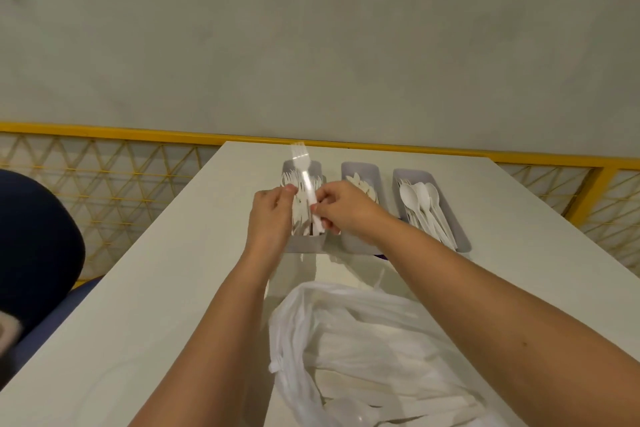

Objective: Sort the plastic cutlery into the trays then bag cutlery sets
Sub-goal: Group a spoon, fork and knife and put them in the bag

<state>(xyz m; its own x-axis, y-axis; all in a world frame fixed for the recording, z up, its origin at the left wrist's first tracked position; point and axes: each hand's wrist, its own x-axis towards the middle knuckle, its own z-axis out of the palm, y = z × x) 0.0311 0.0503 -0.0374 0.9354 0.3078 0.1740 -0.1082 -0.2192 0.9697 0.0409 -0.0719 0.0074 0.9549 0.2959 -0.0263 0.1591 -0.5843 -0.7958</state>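
1. Grey wall (311, 45) and a yellow rail (138, 133) stand behind a white table (173, 288). Three grey trays sit in a row at the table's far end.
2. At the near edge a white plastic bag (363, 340) lies slumped open, with pale cutlery showing faintly inside.
3. A single white fork (303, 177) is held upright over the left tray (304, 246), tines at the far end. It has a glossy sheen that may be a clear sleeve; I cannot tell.
4. The right hand (346, 211) pinches the fork low on its handle between thumb and fingertips, a narrow grip.
5. The left hand (272, 211) is just beside the fork with its fingers curled and its thumb close to the shaft. I cannot tell whether it grips anything.
6. The middle tray (360, 168) holds knives (363, 184). The right tray (464, 246) holds spoons (420, 194).
7. The fork is probably very light, thin and slightly springy, with smooth plastic that slips easily. The handle is the sensible place to hold it, since the tines would likely bend or snap under pressure and would catch on the other forks in the left tray.
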